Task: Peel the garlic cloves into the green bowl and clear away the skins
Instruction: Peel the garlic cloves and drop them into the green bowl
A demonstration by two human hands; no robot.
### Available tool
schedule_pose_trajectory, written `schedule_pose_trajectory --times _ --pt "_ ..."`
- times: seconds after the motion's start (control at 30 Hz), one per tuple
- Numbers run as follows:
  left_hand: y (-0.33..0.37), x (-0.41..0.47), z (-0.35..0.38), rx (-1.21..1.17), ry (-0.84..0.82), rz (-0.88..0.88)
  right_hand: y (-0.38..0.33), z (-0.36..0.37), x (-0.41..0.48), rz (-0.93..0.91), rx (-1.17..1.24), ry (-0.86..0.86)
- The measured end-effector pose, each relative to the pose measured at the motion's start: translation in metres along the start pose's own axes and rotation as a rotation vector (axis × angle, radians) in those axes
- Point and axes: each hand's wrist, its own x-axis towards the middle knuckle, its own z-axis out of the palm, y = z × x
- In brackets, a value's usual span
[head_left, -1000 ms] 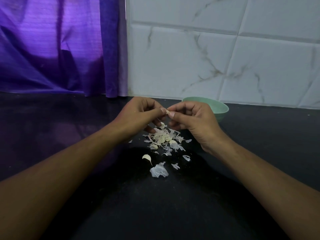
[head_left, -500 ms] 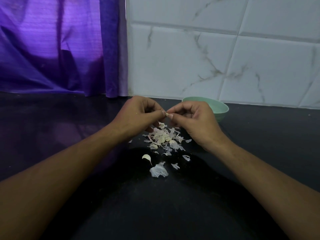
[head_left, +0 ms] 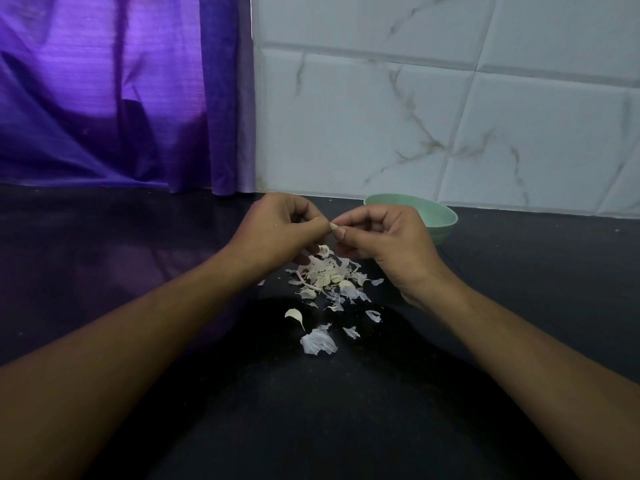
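My left hand point(head_left: 277, 230) and my right hand point(head_left: 384, 237) meet above the dark counter, and both pinch one small garlic clove point(head_left: 333, 226) between thumbs and fingertips. Directly below lies a pile of white garlic skins and cloves point(head_left: 329, 277). A single clove point(head_left: 294, 315) lies apart, nearer to me, beside a large loose skin point(head_left: 318, 342). The green bowl point(head_left: 440, 216) stands behind my right hand, which hides part of it; its inside is not visible.
The black counter point(head_left: 346, 410) runs back to a white marble-tiled wall point(head_left: 415, 116). A purple curtain point(head_left: 121, 98) hangs at the back left, down to the counter. Small skin scraps point(head_left: 374, 315) are scattered around the pile.
Both hands stay pinched on the clove at the same spot; the fingertips have shifted only slightly. The pile and bowl have not moved.
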Motion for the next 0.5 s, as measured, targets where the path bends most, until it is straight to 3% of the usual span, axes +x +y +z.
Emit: schedule_pose_trajectory --times 0.17,0.37,0.5 --pt "0.003 0.0 0.002 -0.139 -0.055 -0.055 0.0 0.002 -0.002 0.094 0.162 0.007" --pt "-0.007 0.0 -0.001 -0.032 -0.109 -0.051 -0.012 -0.005 0.006 0.186 0.452 0.066" --pt "-0.004 0.001 -0.004 -0.01 -0.071 -0.027 -0.012 -0.005 0.005 0.218 0.439 0.054"
